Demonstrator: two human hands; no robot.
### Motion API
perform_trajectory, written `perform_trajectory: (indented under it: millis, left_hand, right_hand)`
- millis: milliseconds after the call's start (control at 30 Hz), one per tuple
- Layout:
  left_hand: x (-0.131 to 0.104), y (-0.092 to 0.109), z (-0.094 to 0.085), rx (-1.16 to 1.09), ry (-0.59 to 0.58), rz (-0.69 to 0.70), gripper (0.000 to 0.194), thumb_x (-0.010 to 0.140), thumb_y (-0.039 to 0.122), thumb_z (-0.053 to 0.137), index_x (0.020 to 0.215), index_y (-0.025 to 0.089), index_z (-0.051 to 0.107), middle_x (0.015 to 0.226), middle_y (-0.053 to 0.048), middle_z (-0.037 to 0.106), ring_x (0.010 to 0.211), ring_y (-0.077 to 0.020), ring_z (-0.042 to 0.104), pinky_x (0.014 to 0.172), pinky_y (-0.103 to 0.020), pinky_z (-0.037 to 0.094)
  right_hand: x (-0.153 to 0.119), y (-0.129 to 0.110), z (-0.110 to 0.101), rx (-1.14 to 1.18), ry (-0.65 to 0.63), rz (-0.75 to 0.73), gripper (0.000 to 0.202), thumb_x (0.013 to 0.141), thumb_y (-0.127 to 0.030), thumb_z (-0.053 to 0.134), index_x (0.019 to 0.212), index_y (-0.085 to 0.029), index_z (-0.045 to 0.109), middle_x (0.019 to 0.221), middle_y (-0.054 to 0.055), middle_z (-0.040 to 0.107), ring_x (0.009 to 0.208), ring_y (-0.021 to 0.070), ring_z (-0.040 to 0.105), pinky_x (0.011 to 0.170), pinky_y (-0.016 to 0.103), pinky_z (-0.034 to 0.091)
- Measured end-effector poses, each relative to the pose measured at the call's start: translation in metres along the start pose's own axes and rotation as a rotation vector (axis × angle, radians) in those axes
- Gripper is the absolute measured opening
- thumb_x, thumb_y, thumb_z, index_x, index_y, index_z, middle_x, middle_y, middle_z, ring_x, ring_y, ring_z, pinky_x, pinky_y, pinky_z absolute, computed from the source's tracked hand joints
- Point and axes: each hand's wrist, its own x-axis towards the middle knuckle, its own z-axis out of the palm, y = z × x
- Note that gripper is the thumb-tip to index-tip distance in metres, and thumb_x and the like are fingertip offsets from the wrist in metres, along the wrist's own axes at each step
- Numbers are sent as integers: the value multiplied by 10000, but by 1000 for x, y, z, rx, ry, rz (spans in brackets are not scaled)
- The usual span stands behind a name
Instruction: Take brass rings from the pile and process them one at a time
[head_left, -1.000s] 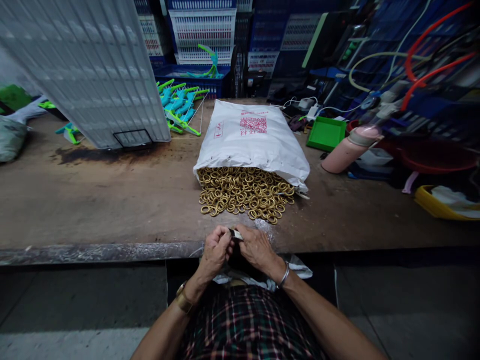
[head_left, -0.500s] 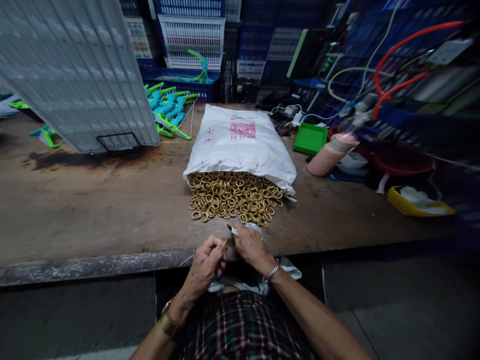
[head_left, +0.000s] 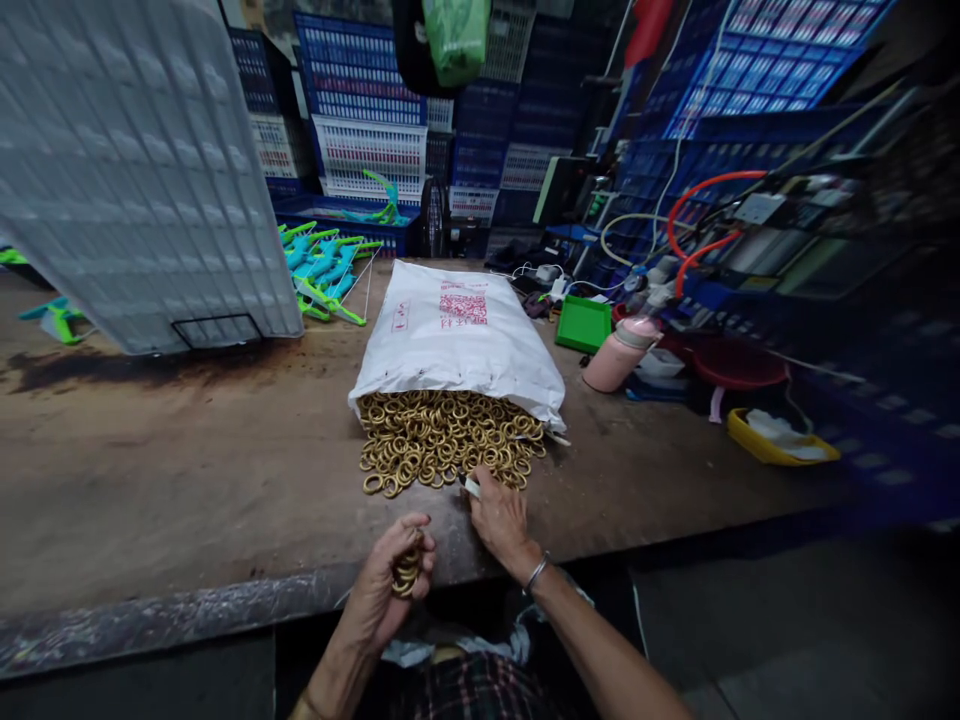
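My left hand (head_left: 391, 572) is curled around several gold-coloured metal rings (head_left: 407, 568), which lie stacked in the palm near the table's front edge. My right hand (head_left: 499, 512) grips a small white tool with a dark pointed tip (head_left: 471, 486); most of the tool is hidden in the fingers, so its kind is unclear. The fingers of that hand are at the front edge of a heap of gold-coloured rings (head_left: 442, 440). The heap spills from the mouth of a white sack (head_left: 465, 350) with red print, lying on the wooden table.
At the left stands a large ribbed translucent panel (head_left: 150, 180), with teal and green hangers (head_left: 326, 270) behind it. To the right are a green tray (head_left: 583, 323), a pink bottle (head_left: 621, 355) and a yellow tray (head_left: 780, 450). Stacked crates (head_left: 367, 150) fill the background.
My left hand has turned palm up and moved away from my right, showing the rings in it. My right hand has reached forward to the heap. The camera view has tilted up.
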Motion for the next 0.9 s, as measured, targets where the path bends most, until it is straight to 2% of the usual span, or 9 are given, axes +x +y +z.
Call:
perform_trajectory:
  millis: [167, 267, 400, 533, 633, 800, 900]
  left_hand:
    - [5, 2, -1, 4, 38, 32, 356, 576, 321, 789, 737, 130, 536, 792, -40, 601, 656, -111, 584, 396, -138, 344]
    - [9, 1, 3, 86, 42, 87, 368, 585, 344, 779, 705, 131, 503, 751, -26, 586, 625, -96, 566, 384, -131, 331]
    - [11, -5, 7, 315, 124, 226, 387, 669, 475, 682, 792, 151, 509, 586, 48, 480, 459, -53, 427, 352, -133, 298]
    - [9, -11, 5, 572, 118, 259, 416, 716, 529, 597, 867, 144, 547, 495, 63, 448, 392, -51, 358, 363, -150, 291]
    - [7, -12, 3, 641, 160, 302, 368, 720, 505, 581, 800, 148, 552, 470, 63, 430, 385, -55, 339, 374, -165, 272]
    - [2, -11, 9, 774, 169, 490, 242, 755, 385, 557, 728, 148, 598, 514, 34, 468, 466, -75, 389, 453, -184, 311]
    - [-1, -10, 11, 765, 144, 457, 255, 758, 399, 553, 727, 149, 595, 527, 33, 475, 460, -72, 385, 444, -183, 309]
  right_hand:
    - [-5, 1, -4, 217, 6, -113, 172, 825, -156, 426, 957, -190, 531, 795, 44, 665, 700, 172, 606, 599, 259, 317]
    - [-12, -3, -9, 385, -17, -218, 163, 838, -192, 415, 960, -178, 523, 767, 35, 637, 688, 160, 588, 624, 247, 352]
    - [-22, -9, -11, 455, -35, -338, 155, 844, -226, 420, 941, -178, 531, 742, 28, 610, 657, 154, 565, 609, 244, 357]
    - [-28, -14, -11, 485, -87, -424, 157, 836, -198, 427, 950, -182, 534, 753, 27, 610, 656, 143, 552, 610, 243, 354]
    - [-30, -22, -18, 629, -157, -358, 151, 866, -280, 418, 899, -188, 532, 738, 8, 587, 654, 123, 527, 613, 231, 363]
    - [-30, -32, -25, 890, -337, -121, 308, 857, -351, 384, 616, -181, 474, 512, -42, 454, 513, 95, 430, 526, 218, 337]
    - [-29, -32, -22, 965, -354, -64, 322, 827, -372, 409, 575, -180, 460, 498, -46, 432, 504, 91, 401, 509, 221, 317]
